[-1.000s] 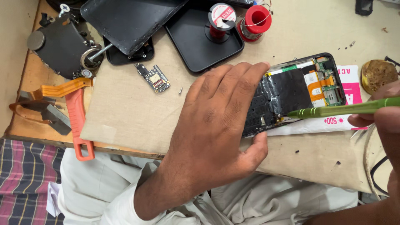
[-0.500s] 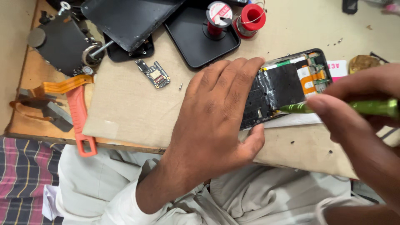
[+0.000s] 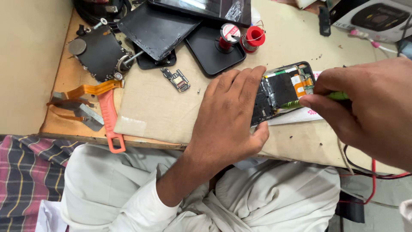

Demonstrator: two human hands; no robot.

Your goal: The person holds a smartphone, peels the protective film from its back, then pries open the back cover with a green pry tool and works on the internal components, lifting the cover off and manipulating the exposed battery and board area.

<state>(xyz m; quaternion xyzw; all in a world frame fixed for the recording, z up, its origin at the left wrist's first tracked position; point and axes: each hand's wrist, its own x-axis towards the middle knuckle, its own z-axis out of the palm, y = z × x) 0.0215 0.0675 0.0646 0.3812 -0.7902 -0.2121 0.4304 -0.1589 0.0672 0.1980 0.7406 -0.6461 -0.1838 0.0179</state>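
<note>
Your biggest risk sits under your own hands. Your left hand (image 3: 229,118) lies flat and spread over the near-left end of the opened phone (image 3: 281,92), fingers pressing it to the bench; nothing is clasped, it only pins. If that pressure slackens while the tool pushes, the phone could skate toward the near edge, which is close. Your right hand (image 3: 365,103) is closed in a pinch on the green tool (image 3: 296,103), whose tip rests inside the open back beside the orange flex cable (image 3: 302,86). A slip there could, I judge, tear the flex or gouge the dark panel next to it. The white paper slip (image 3: 300,115) under the phone's right end may also let it slide.

The bench top (image 3: 163,107) is covered with a tan sheet that ends short of the wooden left strip, and it is crowded. Far left lie dark back covers (image 3: 156,30) stacked and overlapping, with a black tray (image 3: 210,53) holding a red wire spool (image 3: 253,36) and a second spool (image 3: 227,34). At the left edge an orange-handled tool (image 3: 109,118) hangs partly over the near rim, so your knee could knock it off. A small circuit board (image 3: 177,79) lies loose, left of your left hand, and one tiny screw (image 3: 198,90) lies beside it, easily swept away by your sleeve. Red and black wires (image 3: 369,172) trail off at the near right.
</note>
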